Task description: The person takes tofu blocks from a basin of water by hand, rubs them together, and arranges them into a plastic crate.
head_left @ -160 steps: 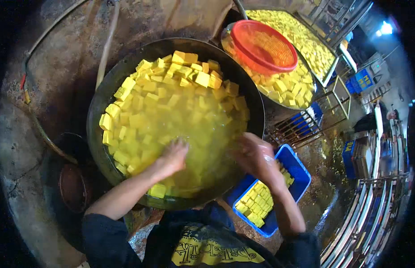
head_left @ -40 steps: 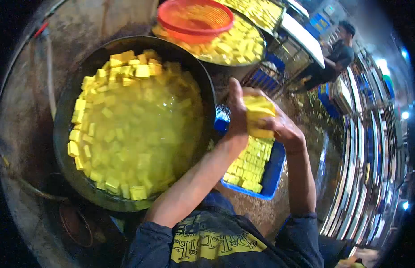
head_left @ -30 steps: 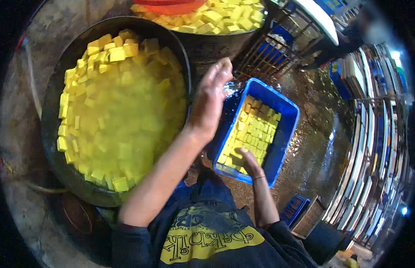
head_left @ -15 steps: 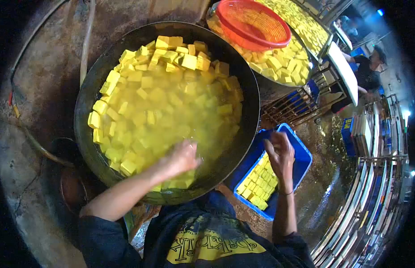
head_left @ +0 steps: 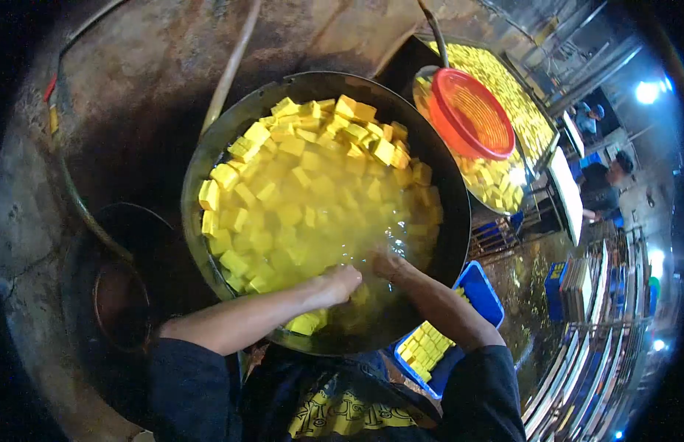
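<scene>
A wide dark wok [head_left: 200,177] holds cloudy yellow liquid full of yellow tofu blocks [head_left: 290,214]. At its near side, my left hand [head_left: 342,283] is at the liquid's surface with its fingers curled. Whatever lies in those fingers is hidden. My right hand [head_left: 388,263] dips into the liquid just to the right of it, its fingers under the surface and out of sight. Ripples and glints surround the right hand. Beside the wok at lower right, partly behind my right arm, a blue crate [head_left: 483,293] contains rows of tofu blocks.
A red plastic basket [head_left: 471,110] rests over another vessel of tofu at upper right. Behind it is a large spread of yellow blocks [head_left: 504,81]. A pale hose [head_left: 231,70] runs to the wok's far left rim. Stacked trays [head_left: 589,368] and a person [head_left: 600,184] are at right.
My right hand has moved from above the blue crate into the liquid in the wok. My left hand stays at the wok's near side. The view has shifted.
</scene>
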The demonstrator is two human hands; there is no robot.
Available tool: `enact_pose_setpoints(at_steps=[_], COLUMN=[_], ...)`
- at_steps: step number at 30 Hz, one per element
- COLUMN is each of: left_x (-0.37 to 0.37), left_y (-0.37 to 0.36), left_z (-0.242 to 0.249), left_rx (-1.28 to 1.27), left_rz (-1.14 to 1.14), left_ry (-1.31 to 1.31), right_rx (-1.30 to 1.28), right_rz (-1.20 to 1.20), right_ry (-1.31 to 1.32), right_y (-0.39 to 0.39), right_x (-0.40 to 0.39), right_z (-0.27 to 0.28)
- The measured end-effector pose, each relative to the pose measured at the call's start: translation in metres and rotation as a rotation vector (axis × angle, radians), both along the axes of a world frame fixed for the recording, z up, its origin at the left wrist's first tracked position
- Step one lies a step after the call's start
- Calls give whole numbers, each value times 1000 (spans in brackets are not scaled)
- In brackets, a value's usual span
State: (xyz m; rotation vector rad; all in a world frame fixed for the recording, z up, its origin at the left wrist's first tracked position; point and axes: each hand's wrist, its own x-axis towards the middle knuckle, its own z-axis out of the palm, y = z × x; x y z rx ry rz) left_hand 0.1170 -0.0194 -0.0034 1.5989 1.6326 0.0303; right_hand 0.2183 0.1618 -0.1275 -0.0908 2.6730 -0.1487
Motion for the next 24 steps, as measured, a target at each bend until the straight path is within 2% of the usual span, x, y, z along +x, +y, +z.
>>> enact_pose_setpoints(at_steps=[1, 2, 3, 5, 6, 8, 10, 11, 12, 13, 14, 16, 20, 21, 22, 23, 24], left_x=[-13, -28, -45, -79, -94, -118, -121, -122, -120, -116, -123, -138, -145, -145, -145, -147, -152], left_y=[-4, -9, -14, -19, -14, -8, -7, -6, -5, -3, 0, 6, 12, 11, 8, 4, 0], left_z=[1, 2, -3, -14, -3, 24, 20, 16, 10, -2, -44, -125, -77, -60, -43, -18, -30], left_rx=[37, 74, 81, 491, 495, 41, 56, 71, 70, 29, -59, -238, -238, -238, -236, -140, -141], left_rz=[83, 166, 181, 260, 274, 367, 426, 470, 485, 451, 471, 506, 491, 482, 473, 505, 505], left_ry=[-79, -157, -157, -59, -54, -23, 19, 57, 67, 286, 271, 251, 285, 292, 297, 227, 229], right_rx=[-114, -109, -118, -126, -103, -79, -522, -526, -385, -243, -249, -108, -233, -259, -266, -292, -315], right_rz=[-15, 2, 37, 87, 10, -55, -453, -435, -424, -413, -397, -431, -516, -501, -495, -376, -261], right_ry=[111, 111, 107, 103, 35, -26, 23, 28, 55, 84, 88, 431, 422, 255, 256, 242, 229], right_y=[5, 14, 14, 15, 16, 18, 17, 12, 1, -9, -17, -30, -25, -16, -4, 11, 25], right_x=[-4, -9, -19, -46, -65, -99, -131, -149, -168, -184, -195, -209, -230, -241, -244, -244, -240], right_z=[-2, -3, 23, 68, 86, 113, 134, 143, 150, 153, 143, 103, 58, 54, 49, 44, 43])
